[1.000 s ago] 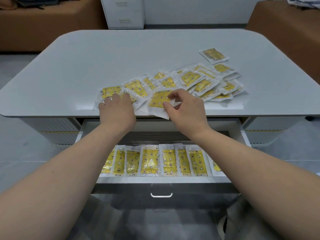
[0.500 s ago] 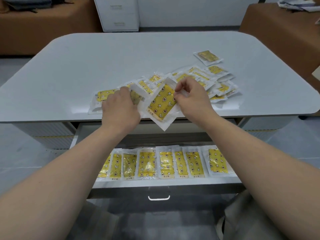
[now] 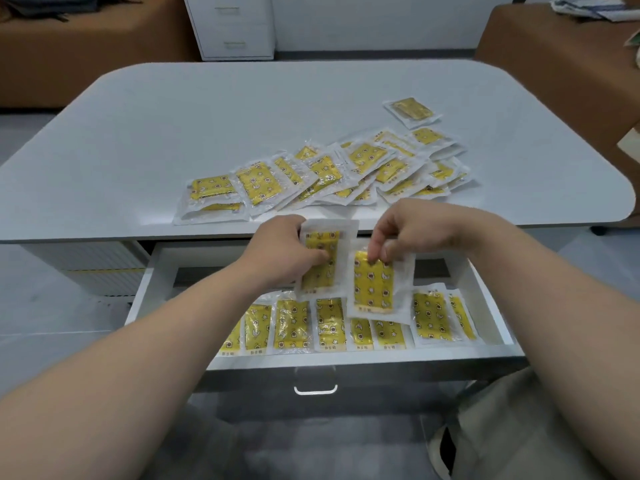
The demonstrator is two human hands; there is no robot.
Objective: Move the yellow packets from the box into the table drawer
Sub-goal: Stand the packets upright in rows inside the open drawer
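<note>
**One packet in each hand, both over the open drawer**

The left hand (image 3: 280,251) has its fingers curled across the yellow face of the left packet (image 3: 320,261). It holds it upright just below the table's front edge. The right hand (image 3: 412,230) pinches the right packet (image 3: 375,285) by its top edge between thumb and fingertips, so it hangs down with a slight tilt. The two packets sit side by side and their near edges meet (touching or just overlapping in view, I honestly can't tell).

Both hang above the drawer (image 3: 152,271), which is white and pulled out from under the table's front edge. A row (image 3: 329,323) of yellow packets lies flat along the drawer's front wall, side by side with edges overlapping, running over to the right wall. The left end of the row is hidden behind the left forearm. The right packet's bottom edge covers the tops of a couple of packets mid-row. A clear handle (image 3: 315,389) sits on the drawer front.

On the table (image 3: 207,116) there's a loose pile (image 3: 329,174) of the same packets. It's fanned out near the front edge, from left of centre towards the right edge. A lone packet (image 3: 412,110) lies further back on the right, just apart from the pile.

Past the far edge stands a white cabinet (image 3: 232,26), with a brown bench on the left (image 3: 69,53).
</note>
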